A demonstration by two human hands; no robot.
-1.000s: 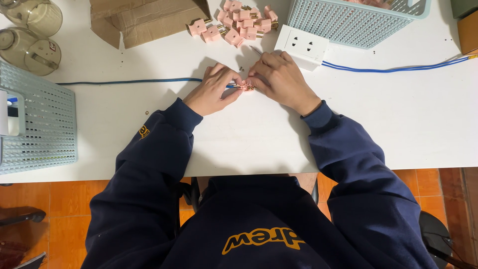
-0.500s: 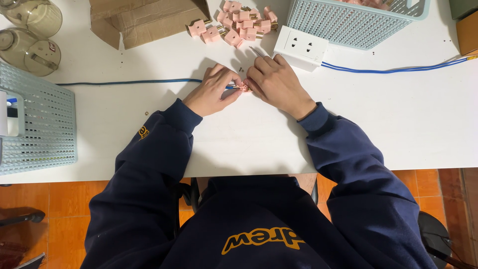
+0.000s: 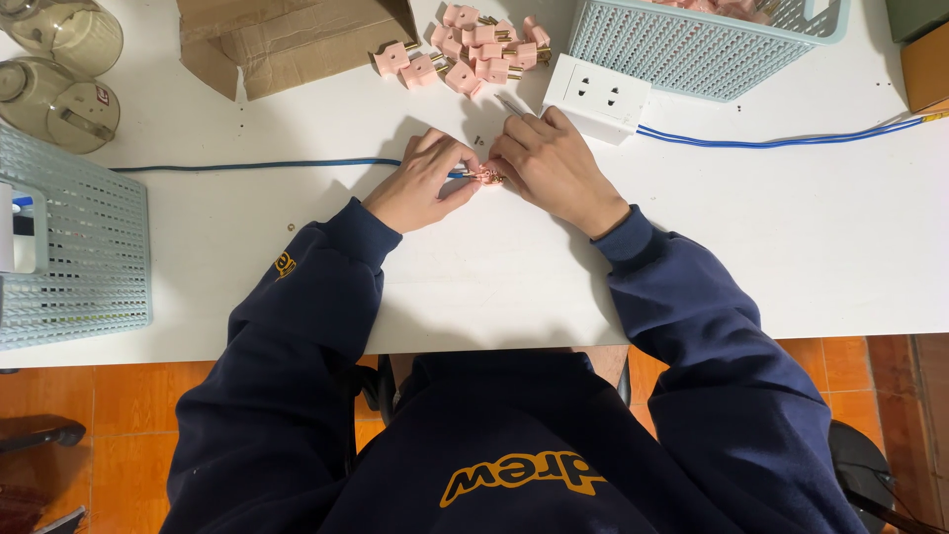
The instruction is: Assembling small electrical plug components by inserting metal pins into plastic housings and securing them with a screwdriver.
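Pink plug (image 3: 486, 175), small and mostly hidden, sits pinched between the fingertips of the left hand (image 3: 420, 185) and right hand (image 3: 552, 166) on the white table (image 3: 811, 237), at the end of a blue cable (image 3: 247, 165), near a white socket block (image 3: 597, 97).

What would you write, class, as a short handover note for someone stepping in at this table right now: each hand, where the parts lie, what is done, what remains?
Left hand: pinches a small pink plug and the end of the blue cable at the table's middle.
Right hand: grips the same plug from the other side, with a thin metal tool sticking out past the fingers.
Parts: a pile of pink plugs lies ahead by the cardboard box; a white socket block sits to the right of the pile.
Done: cable meets plug.
Left: whether it is fastened cannot be seen; the pile waits.
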